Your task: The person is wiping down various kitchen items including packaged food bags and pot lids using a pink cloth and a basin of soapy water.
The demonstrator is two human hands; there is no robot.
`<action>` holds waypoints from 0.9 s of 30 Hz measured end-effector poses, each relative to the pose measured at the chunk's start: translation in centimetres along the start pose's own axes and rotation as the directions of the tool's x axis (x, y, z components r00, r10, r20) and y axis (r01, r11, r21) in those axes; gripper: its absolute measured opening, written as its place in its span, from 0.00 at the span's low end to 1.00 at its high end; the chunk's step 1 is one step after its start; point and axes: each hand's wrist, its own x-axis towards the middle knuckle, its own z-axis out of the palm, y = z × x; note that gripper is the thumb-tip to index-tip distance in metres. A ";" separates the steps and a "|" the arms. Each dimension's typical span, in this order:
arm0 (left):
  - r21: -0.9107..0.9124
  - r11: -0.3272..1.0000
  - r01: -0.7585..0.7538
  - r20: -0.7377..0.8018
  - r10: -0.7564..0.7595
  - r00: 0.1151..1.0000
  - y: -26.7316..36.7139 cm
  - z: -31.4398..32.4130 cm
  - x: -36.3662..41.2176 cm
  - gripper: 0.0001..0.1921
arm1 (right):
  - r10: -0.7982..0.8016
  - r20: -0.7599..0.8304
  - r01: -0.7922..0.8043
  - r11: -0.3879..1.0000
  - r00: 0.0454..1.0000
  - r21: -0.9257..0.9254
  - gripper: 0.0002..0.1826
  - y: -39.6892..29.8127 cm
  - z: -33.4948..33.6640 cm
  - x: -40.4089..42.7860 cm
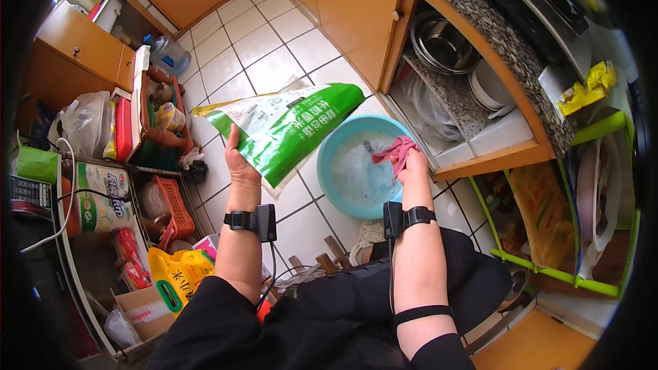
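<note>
My left hand [240, 162] grips the lower left edge of a green and white printed plastic bag [293, 128], which looks flat and is held tilted above the tiled floor. Most of those fingers are hidden behind the bag. In my right hand [413, 164] is a bunched pink cloth [395, 155], held over the right side of a light blue plastic basin [334, 185]. Cloudy, foamy water [360, 174] lies in the basin, which stands on the floor by the cabinet.
An open cabinet with metal bowls [444, 43] and a white pot [491, 87] is at the right, under a granite countertop [478, 15]. Crowded shelves with an orange basket [175, 205] and a yellow bag [182, 272] stand at the left. A water bottle [169, 56] is farther off.
</note>
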 end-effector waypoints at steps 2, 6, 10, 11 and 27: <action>-0.004 1.000 0.004 0.008 -0.004 1.000 -0.7 -0.7 0.0 0.32 | 0.096 -0.049 -0.099 0.993 0.994 -0.060 0.14 1.5 -0.1 -0.2; -0.042 0.997 0.061 0.012 -0.060 0.998 -4.3 1.0 0.3 0.31 | 0.199 0.180 -0.191 0.980 0.963 -0.060 0.21 2.8 -1.3 0.7; -0.043 0.996 0.081 0.004 -0.081 0.997 -5.7 0.5 0.0 0.31 | 0.277 0.508 -0.383 0.916 0.816 0.117 0.25 2.1 2.7 -2.0; -0.044 0.995 0.087 0.008 -0.086 0.996 -5.9 -0.2 -0.1 0.31 | 0.266 0.502 -0.386 0.910 0.823 0.149 0.23 1.9 4.0 -2.8; 0.322 0.921 0.217 -0.187 -0.163 0.969 -2.2 -14.0 3.1 0.27 | -0.076 0.219 0.170 0.876 0.973 -0.452 0.13 5.1 4.5 -0.7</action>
